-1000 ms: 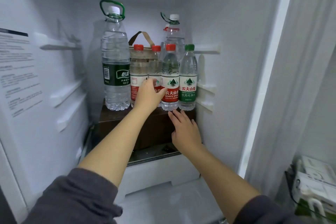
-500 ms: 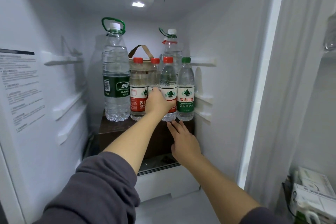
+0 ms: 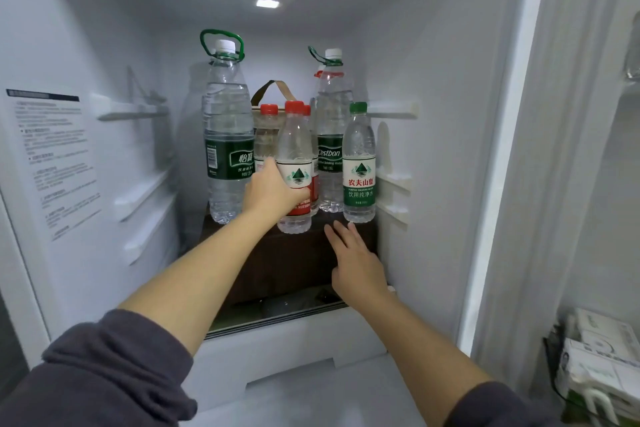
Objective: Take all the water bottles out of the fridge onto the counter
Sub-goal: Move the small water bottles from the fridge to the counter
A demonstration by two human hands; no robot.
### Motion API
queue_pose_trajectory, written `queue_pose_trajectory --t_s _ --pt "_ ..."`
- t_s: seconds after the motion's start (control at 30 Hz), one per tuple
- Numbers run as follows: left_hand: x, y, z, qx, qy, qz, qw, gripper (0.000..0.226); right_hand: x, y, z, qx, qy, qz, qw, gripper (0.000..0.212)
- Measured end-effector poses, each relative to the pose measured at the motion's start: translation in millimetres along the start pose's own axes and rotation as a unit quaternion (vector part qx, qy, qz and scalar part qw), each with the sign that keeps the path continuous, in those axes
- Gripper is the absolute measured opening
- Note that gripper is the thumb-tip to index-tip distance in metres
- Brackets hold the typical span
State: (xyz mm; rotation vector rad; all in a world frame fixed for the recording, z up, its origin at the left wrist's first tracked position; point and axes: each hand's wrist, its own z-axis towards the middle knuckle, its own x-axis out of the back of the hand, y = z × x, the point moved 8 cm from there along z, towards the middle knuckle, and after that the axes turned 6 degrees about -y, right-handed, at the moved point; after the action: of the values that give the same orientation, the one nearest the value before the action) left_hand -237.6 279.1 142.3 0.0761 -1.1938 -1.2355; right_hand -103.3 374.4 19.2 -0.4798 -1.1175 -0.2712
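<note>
Inside the open fridge, several water bottles stand on a dark brown box (image 3: 287,263). My left hand (image 3: 268,192) is shut on a small red-capped bottle (image 3: 294,156), which is pulled forward so its base hangs past the box's front edge. Two more red-capped bottles (image 3: 266,135) stand behind it, partly hidden. A small green-capped bottle (image 3: 359,166) stands at the right. Two tall bottles with green handles are at the left (image 3: 227,135) and back right (image 3: 330,121). My right hand (image 3: 356,263) rests flat and open against the box's front, below the green-capped bottle.
The fridge walls (image 3: 433,149) close in on both sides, with shelf rails (image 3: 138,204) sticking out. A white drawer (image 3: 294,347) sits under the box. A brown bag handle (image 3: 273,88) shows behind the bottles. Cartons (image 3: 602,367) fill the door shelf at the lower right.
My left hand has closed around the front red-capped bottle and drawn it forward off the row. The right hand has stayed against the box. The view has tilted up slightly.
</note>
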Motion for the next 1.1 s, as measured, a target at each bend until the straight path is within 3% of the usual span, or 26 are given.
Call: queue_pose_trajectory --t_s 0.17,0.27,0.37,0.47,0.6,0.77,1.0,1.1 --pt "22.0 -22.0 -7.6 0.007 0.015 -0.006 1.0 0.063 2.0 -1.8 1.5 -0.017 -0.023 0.003 1.0 0.078" --pt "22.3 -24.2 -11.8 0.008 0.01 -0.016 1.0 0.062 10.6 -2.2 4.7 -0.024 -0.03 0.022 0.999 0.065" --pt "20.5 -25.6 -11.1 0.015 0.001 -0.02 1.0 0.062 40.4 3.2 9.0 -0.055 0.11 0.095 0.988 0.049" --pt "20.4 -27.2 -8.4 0.022 -0.008 -0.026 0.999 0.062 68.0 22.6 17.9 -0.129 0.231 0.219 0.939 0.056" --pt "18.6 -29.7 -7.2 0.034 -0.009 -0.034 0.999 0.061 79.8 38.7 45.9 -0.199 0.228 0.326 0.896 0.055" --pt "17.1 -32.0 -4.9 0.032 -0.005 -0.041 0.999 0.06 79.5 42.3 64.0 -0.233 0.233 0.34 0.881 0.056" --pt "17.4 -35.0 -5.3 0.036 -0.005 -0.046 0.998 0.062 73.9 31.0 66.5 -0.189 0.189 0.321 0.909 0.067" --pt "14.4 -39.5 -7.4 0.037 0.008 -0.07 0.997 0.067 77.1 27.9 75.1 -0.165 0.155 0.376 0.898 0.072"
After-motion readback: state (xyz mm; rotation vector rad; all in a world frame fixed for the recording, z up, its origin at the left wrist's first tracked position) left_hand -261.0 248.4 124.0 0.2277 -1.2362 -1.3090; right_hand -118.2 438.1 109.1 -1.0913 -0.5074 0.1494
